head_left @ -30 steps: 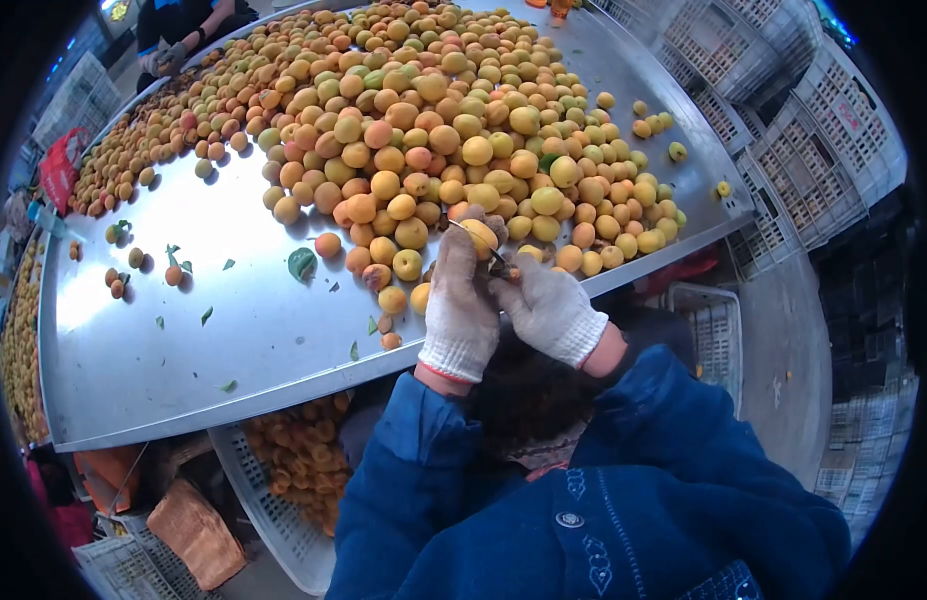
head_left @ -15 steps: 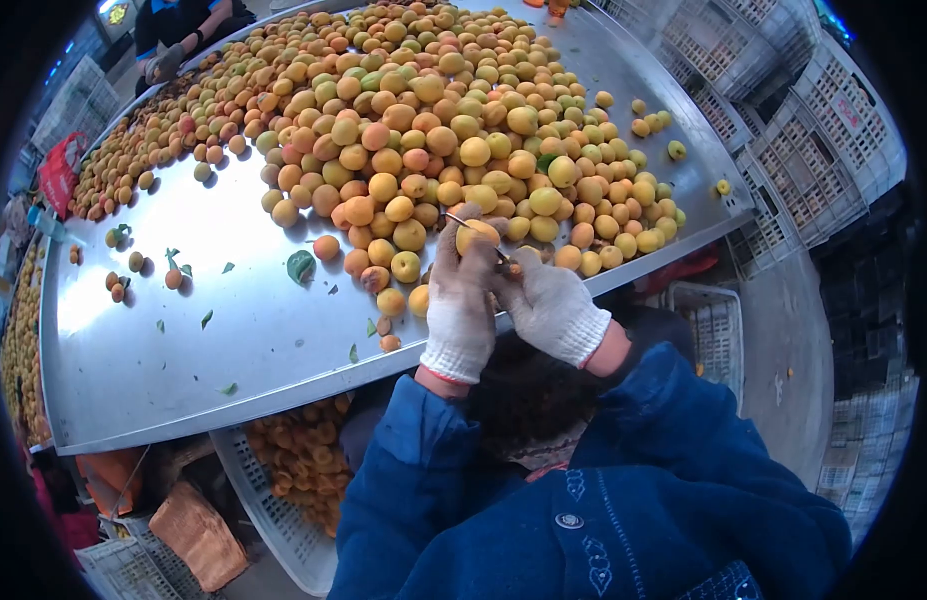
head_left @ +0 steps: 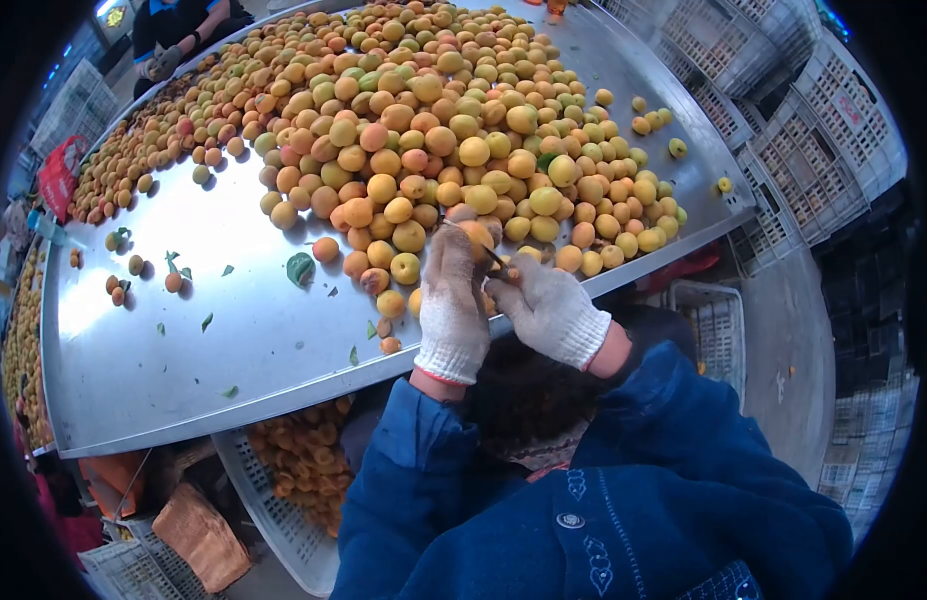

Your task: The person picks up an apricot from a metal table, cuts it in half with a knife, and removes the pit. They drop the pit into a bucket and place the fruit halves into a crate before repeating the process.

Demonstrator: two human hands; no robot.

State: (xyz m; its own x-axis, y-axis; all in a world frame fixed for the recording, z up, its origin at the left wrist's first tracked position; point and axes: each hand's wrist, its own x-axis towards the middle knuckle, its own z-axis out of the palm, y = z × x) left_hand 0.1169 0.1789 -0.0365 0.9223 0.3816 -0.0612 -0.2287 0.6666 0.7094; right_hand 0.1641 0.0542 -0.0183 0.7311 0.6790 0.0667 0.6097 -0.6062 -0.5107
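My left hand (head_left: 453, 300), in a soiled white knit glove, is wrapped round an apricot (head_left: 476, 236) over the table's near edge. My right hand (head_left: 553, 312), gloved alike, grips a small thin knife (head_left: 495, 257), its blade lying against the held fruit. Part of the blade and most of the handle are hidden by the fingers. Just beyond both hands spreads a big heap of yellow-orange apricots (head_left: 383, 160) on the metal table (head_left: 253, 345). A few single fruits lie close to the left wrist.
Below the table edge, a white crate (head_left: 268, 520) holds apricot pieces. Another crate (head_left: 718, 325) stands at the right, and stacked crates (head_left: 818, 150) rise behind it. Loose leaves (head_left: 300, 268) dot the metal. A co-worker's hand (head_left: 165, 63) shows at the far left edge.
My left hand has turned a little and drawn slightly back from my right hand. The held apricot has turned, and the blade has shifted on it.
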